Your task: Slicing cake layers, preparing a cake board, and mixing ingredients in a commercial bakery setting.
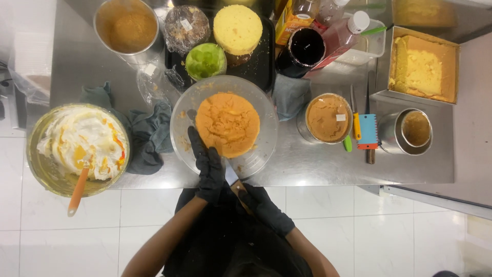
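Note:
An orange round sponge cake [228,123] lies on a clear round turntable plate [261,110] at the steel counter's front edge. My left hand [206,166], in a black glove, rests on the cake's near-left side with fingers stretched forward. My right hand [261,205], also gloved in black, grips the wooden handle of a long knife [230,176]. The blade runs under my left hand toward the cake; its tip is hidden.
A bowl of white cream [77,149] with an orange-handled spatula sits at left. Grey cloths [148,136], a yellow cake [237,29], a green cake [205,60], filled tins [328,118], a scraper [367,132], bottles and a boxed sheet cake [423,66] crowd the counter.

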